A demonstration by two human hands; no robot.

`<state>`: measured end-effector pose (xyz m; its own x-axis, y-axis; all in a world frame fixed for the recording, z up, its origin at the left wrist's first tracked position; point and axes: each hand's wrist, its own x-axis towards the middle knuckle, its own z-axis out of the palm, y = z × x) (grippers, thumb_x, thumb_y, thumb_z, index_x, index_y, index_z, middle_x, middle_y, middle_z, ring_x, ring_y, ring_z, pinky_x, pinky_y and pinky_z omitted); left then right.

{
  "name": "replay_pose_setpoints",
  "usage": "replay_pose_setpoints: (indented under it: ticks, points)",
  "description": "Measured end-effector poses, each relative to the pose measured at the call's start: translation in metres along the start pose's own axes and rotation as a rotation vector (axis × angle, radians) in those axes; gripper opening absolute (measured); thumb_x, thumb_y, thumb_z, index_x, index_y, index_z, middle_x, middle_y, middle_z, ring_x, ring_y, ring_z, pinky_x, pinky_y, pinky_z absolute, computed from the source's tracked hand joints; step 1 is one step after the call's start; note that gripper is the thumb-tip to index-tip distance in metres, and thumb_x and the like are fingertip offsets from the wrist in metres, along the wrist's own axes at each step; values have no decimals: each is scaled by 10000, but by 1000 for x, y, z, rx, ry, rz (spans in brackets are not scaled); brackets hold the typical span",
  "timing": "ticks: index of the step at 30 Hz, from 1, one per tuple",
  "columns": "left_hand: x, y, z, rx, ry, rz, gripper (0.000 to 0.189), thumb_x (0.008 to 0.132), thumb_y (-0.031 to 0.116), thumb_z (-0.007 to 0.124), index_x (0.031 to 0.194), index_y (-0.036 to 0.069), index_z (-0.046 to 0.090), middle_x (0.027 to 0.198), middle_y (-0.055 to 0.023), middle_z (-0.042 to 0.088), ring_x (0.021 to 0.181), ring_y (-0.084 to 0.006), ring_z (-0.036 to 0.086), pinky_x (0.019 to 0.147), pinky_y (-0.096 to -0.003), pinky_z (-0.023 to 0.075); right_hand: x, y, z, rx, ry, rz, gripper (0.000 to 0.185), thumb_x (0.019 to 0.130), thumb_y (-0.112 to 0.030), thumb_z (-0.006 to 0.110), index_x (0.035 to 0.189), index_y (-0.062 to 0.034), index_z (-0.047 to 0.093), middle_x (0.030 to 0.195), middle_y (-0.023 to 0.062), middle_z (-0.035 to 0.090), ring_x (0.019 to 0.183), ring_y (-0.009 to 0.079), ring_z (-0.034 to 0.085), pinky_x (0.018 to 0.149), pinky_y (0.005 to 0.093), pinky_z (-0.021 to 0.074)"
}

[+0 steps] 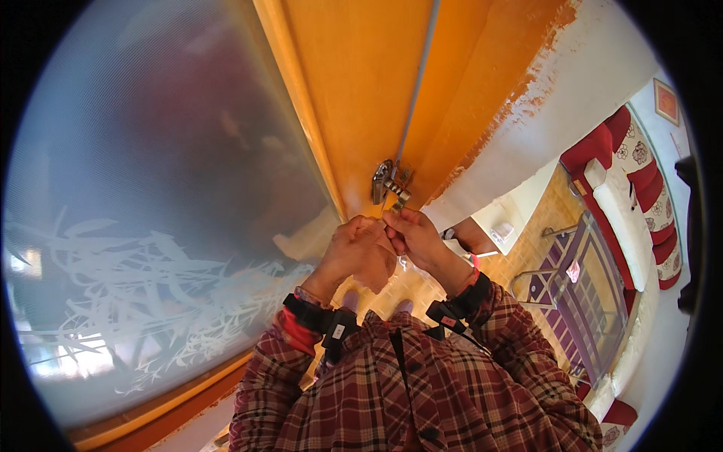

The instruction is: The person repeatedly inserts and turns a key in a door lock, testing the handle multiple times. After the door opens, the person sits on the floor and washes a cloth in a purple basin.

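Note:
My left hand [337,248] is raised in front of an orange wooden door [361,90], its fingers bent around a limp, pinkish piece of what looks like cloth [377,265]. Close beside it, my right hand [418,234] has thumb and forefinger pinched together. The pinched fingertips meet the left hand's fingers just below a metal lever handle [402,198]. Whether they grip the handle's end, the cloth or something small cannot be made out. The handle sticks out from a shiny lock plate [380,182] near the door's edge.
Frosted glass [169,169] with a leaf pattern fills the left side. Right of the door, paint is ragged along the white wall [542,124]. Farther right are a white-topped table [517,217], a glass coffee table [587,299] and a red and white sofa [615,220].

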<state>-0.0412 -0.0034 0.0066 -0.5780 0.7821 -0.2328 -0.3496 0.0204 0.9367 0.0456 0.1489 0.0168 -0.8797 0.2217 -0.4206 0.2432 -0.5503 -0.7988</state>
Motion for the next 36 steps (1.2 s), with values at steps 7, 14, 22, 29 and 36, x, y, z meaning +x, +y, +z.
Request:
replay_pose_setpoints:
  ticks: [7, 14, 22, 29, 36]
  points:
    - [-34, -46, -22, -314, -232, 25, 172, 984, 165, 581, 1059, 12, 608, 935, -16, 650, 825, -100, 607, 749, -249, 499, 0, -2, -1, 173, -93, 21, 238, 958, -248, 630, 814, -84, 536, 667, 12, 548, 463, 119, 464, 452, 286, 385]
    - [-79, -89, -55, -64, 168, -264, 249, 999, 204, 541, 1147, 15, 607, 1046, -37, 652, 928, -134, 624, 844, -272, 505, 1, -5, -1, 136, -86, 71, 231, 957, -257, 630, 824, -94, 534, 660, -2, 535, 467, 121, 461, 461, 292, 384]
    - [-35, -12, -10, -489, 45, -46, 410, 1039, 314, 436, 1266, -20, 513, 1136, -102, 627, 999, -187, 630, 908, -309, 491, -2, -6, 1, 29, -10, 42, 235, 950, -282, 638, 862, -74, 576, 682, 3, 552, 462, 107, 471, 443, 259, 383]
    - [2, 7, 2, 276, -35, 25, 246, 1027, 220, 501, 1096, -12, 545, 953, -64, 647, 833, -130, 624, 761, -272, 523, 2, -3, -7, -102, -51, -11, 281, 952, -300, 638, 833, -52, 580, 662, 15, 563, 459, 111, 502, 406, 252, 384]
    - [2, -16, 1, 1, 28, 60, 206, 1028, 203, 500, 1052, 6, 557, 917, -62, 653, 795, -138, 631, 713, -291, 533, 3, -1, -4, 22, -20, 15, 273, 956, -275, 634, 814, -51, 569, 651, 24, 563, 451, 112, 489, 398, 263, 386]
